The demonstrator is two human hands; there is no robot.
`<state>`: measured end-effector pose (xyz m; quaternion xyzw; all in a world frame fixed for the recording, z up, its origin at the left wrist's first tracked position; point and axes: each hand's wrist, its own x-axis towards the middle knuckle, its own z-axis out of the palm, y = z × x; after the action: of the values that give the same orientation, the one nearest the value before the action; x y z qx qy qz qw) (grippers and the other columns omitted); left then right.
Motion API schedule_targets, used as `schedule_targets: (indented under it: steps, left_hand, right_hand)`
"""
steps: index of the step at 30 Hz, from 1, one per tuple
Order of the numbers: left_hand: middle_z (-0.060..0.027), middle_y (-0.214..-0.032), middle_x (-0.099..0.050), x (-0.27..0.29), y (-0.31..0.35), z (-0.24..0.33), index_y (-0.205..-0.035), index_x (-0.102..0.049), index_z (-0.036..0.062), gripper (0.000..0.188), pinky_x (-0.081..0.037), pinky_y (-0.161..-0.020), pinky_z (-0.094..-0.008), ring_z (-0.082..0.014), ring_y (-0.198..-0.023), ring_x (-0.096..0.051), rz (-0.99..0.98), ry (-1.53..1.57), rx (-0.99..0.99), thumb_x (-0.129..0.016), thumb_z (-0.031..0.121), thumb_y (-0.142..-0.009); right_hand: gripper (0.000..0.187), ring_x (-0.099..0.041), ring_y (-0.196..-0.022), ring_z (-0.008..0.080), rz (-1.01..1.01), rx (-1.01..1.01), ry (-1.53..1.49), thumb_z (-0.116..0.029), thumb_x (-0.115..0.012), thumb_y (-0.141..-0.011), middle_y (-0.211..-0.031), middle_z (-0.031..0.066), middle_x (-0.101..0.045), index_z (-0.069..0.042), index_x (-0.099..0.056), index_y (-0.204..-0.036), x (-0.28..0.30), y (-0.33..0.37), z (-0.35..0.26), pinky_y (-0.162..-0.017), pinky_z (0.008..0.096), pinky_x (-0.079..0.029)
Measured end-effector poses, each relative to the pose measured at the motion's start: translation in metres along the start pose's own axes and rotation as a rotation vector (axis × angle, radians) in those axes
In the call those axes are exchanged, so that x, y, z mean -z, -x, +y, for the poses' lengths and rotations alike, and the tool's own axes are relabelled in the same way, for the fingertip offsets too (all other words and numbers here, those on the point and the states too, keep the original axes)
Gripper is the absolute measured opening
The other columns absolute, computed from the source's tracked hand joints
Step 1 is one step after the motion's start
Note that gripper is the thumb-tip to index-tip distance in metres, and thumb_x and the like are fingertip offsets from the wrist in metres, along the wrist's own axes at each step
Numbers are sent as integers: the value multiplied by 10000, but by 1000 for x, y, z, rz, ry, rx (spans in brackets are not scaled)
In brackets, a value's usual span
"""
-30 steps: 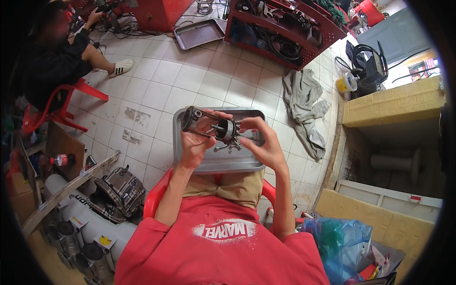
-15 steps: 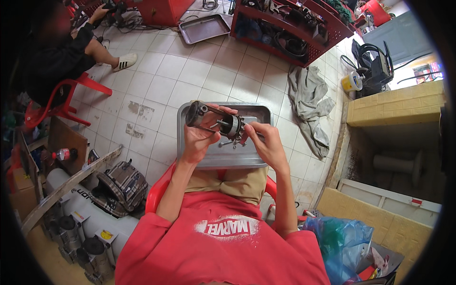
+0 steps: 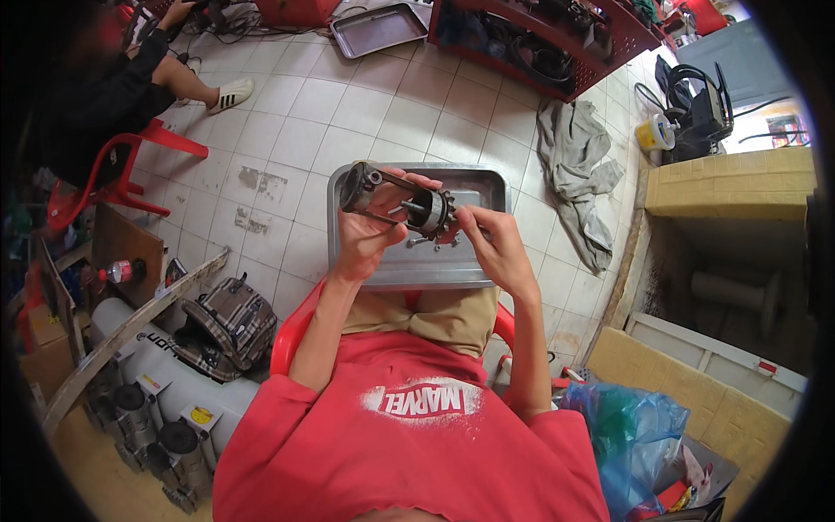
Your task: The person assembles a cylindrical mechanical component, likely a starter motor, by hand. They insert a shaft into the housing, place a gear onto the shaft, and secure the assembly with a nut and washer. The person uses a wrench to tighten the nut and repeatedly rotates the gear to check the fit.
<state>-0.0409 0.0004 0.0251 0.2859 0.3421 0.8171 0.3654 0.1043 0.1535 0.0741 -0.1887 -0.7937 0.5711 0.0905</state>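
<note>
My left hand [image 3: 364, 244] is wrapped round a greasy metal mechanical assembly [image 3: 426, 213] held above my lap. Its left end is a dark round housing [image 3: 356, 189]; two long rods run from there to a toothed ring [image 3: 448, 212] at the right end. A thin shaft shows between the rods. At the toothed end, the closed fingertips of my right hand [image 3: 500, 248] touch or pinch the part, though exactly what they grip is hidden. Beneath both hands, a grey metal tray [image 3: 391, 277] rests on my thighs, with several small bolts [image 3: 445, 244] in it.
Another person [image 3: 130, 96] sits on a red plastic chair [image 3: 148, 143] at the far left. A second tray [image 3: 378, 30] and a red rack [image 3: 557, 39] stand ahead. On the right lies a grey cloth [image 3: 578, 183]; a backpack [image 3: 228, 326] and a plastic bag [image 3: 626, 444] are close by.
The view has tilted slightly, so the scene sits a little higher. Both hands keep their hold on the assembly; the right fingers have shifted slightly at the toothed end.
</note>
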Motion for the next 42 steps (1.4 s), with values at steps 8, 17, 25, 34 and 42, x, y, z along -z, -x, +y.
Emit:
schedule_targets:
  steps: [8,17,25,34,42]
  left_hand:
    - [-195,-1348,-608,1,2,4,-1435,-439,66,743,-511,-1069,-489,-398,-1321,-557,-47,-66,34,-848,176,-825]
    - [-177,-1344,-614,0,5,-2,-1429,-435,70,773,-498,-1080,-492,-396,-1324,-555,-25,-18,70,-869,201,-802]
    - [-189,-1310,-630,0,6,-4,-1385,-462,71,720,-517,-1069,-503,-380,-1294,-583,-52,56,40,-871,141,-796]
    - [-179,-1335,-615,8,7,-5,-1408,-447,70,751,-480,-1106,-522,-401,-1315,-562,-39,75,-2,-870,159,-794]
    - [-185,-1347,-605,11,7,-1,-1427,-443,70,776,-474,-1111,-526,-409,-1323,-551,-9,76,-15,-876,181,-793]
  right_hand:
    - [245,-684,-847,260,137,195,200,-85,-830,-782,-970,134,-742,-7,-716,-985,3,-3,-5,-833,373,-504]
    - [355,-721,-887,273,134,98,177,-127,-856,-762,-948,117,-763,-25,-709,-1068,8,1,-1,-871,392,-520]
    - [170,-713,-805,204,-106,-137,-15,-121,-781,-885,-826,113,-744,18,-705,-944,16,2,0,-756,336,-528]
    - [226,-638,-820,182,146,141,92,-137,-822,-840,-879,89,-693,-11,-694,-977,8,0,-5,-780,344,-505]
    - [300,-654,-806,193,125,172,100,-221,-829,-844,-882,99,-707,3,-700,-999,4,-1,6,-761,357,-500]
